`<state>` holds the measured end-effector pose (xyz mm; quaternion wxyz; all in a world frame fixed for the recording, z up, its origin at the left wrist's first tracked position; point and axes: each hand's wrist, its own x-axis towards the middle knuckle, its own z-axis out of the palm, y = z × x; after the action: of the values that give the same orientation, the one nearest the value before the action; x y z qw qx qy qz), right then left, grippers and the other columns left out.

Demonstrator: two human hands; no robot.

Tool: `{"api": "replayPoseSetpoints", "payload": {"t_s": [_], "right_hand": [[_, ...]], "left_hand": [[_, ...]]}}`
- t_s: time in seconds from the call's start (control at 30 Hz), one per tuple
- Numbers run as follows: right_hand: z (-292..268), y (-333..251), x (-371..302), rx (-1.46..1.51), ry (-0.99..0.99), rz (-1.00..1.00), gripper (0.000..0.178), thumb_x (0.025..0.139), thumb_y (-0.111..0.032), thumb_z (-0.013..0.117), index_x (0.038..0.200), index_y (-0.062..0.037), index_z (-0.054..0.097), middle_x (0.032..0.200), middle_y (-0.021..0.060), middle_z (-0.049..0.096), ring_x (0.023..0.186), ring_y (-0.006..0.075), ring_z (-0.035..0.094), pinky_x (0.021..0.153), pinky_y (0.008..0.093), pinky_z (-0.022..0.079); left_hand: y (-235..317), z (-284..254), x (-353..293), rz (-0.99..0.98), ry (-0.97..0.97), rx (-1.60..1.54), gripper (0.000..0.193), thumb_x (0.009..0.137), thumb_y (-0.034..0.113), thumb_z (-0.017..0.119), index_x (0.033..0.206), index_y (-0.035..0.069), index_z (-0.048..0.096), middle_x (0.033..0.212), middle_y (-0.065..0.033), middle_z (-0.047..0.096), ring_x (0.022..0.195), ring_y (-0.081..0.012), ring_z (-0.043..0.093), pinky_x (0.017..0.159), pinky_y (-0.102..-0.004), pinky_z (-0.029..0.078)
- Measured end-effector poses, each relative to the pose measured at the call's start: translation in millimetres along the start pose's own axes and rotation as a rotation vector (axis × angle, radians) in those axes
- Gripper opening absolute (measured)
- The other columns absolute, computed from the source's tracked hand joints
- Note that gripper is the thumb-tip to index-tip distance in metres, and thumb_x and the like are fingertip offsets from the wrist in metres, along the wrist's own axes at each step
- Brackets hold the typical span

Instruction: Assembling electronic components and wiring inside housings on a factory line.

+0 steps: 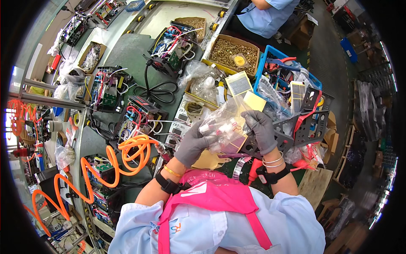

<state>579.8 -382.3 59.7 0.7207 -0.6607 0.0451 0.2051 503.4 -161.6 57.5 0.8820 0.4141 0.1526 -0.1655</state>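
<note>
A clear plastic bag [223,122] with small white and red parts inside is stretched between my two hands in front of my chest. My left hand [191,145], in a grey glove, grips the bag's left side with its fingers closed. On the other side my right hand [261,132], gloved the same way, pinches the bag's right edge. Just beyond the bag lie pale yellow pads [239,83]. A black perforated metal panel [284,130] sits beside my right hand. White printed panels [176,133] stand close to my left hand.
An orange coiled air hose [111,163] hangs at the left. Open electronic assemblies [171,46] with loose wires stand on the green bench. A box of brass screws [234,53] and a blue crate [263,70] of tools are farther off. Another person [270,17] sits at the top.
</note>
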Motion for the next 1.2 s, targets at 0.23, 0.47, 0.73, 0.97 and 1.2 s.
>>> {"api": "replayPoseSetpoints", "payload": {"t_s": [0.23, 0.47, 0.73, 0.97, 1.2], "right_hand": [[-49.3, 28.3, 27.5, -0.055, 0.262, -0.146, 0.016, 0.090, -0.019, 0.063, 0.098, -0.0056, 0.067, 0.066, -0.0057, 0.057, 0.047, 0.0030, 0.045, 0.042, 0.0182, 0.035], [-148.0, 30.4, 65.8, -0.461, 0.485, -0.090, 0.024, 0.085, -0.008, 0.060, 0.106, 0.0016, 0.064, 0.078, 0.0046, 0.065, 0.050, 0.0072, 0.051, 0.046, 0.0239, 0.043], [-152.1, 28.8, 75.4, -0.586, 0.528, -0.207, 0.027, 0.085, -0.010, 0.061, 0.108, 0.0029, 0.062, 0.083, 0.0116, 0.067, 0.070, 0.0151, 0.061, 0.065, 0.0300, 0.050], [-149.3, -46.9, 121.8, -0.482, 0.324, -0.525, 0.020, 0.088, -0.012, 0.061, 0.102, 0.0008, 0.064, 0.087, 0.0076, 0.067, 0.079, 0.0117, 0.058, 0.074, 0.0279, 0.048], [-184.5, -111.5, 186.0, 0.328, 0.447, -0.463, 0.005, 0.089, -0.009, 0.062, 0.092, -0.0076, 0.065, 0.085, 0.0007, 0.065, 0.077, 0.0107, 0.060, 0.070, 0.0266, 0.051]], "left_hand": [[-3.8, -16.4, 5.4, -0.171, 0.138, -0.014, 0.049, 0.087, 0.005, 0.059, 0.131, -0.001, 0.039, 0.121, -0.0206, 0.055, 0.102, -0.0272, 0.061, 0.088, -0.0372, 0.052], [-5.5, -19.1, 9.0, -0.192, 0.068, -0.123, 0.038, 0.090, 0.008, 0.058, 0.123, -0.004, 0.043, 0.112, -0.0216, 0.059, 0.094, -0.0268, 0.064, 0.080, -0.0371, 0.055], [-9.4, -23.3, 18.8, -0.239, -0.022, -0.131, 0.034, 0.090, 0.008, 0.056, 0.121, -0.002, 0.047, 0.109, -0.0199, 0.061, 0.094, -0.0297, 0.064, 0.080, -0.0396, 0.054], [1.0, -14.1, 36.0, -0.233, -0.034, 0.003, 0.035, 0.089, 0.010, 0.059, 0.121, 0.000, 0.048, 0.113, -0.0211, 0.060, 0.098, -0.0314, 0.062, 0.084, -0.0423, 0.052], [8.8, -6.5, 36.7, -0.215, -0.037, -0.001, 0.037, 0.090, 0.010, 0.059, 0.122, -0.003, 0.046, 0.109, -0.0194, 0.061, 0.094, -0.0283, 0.063, 0.084, -0.0412, 0.053]]}}
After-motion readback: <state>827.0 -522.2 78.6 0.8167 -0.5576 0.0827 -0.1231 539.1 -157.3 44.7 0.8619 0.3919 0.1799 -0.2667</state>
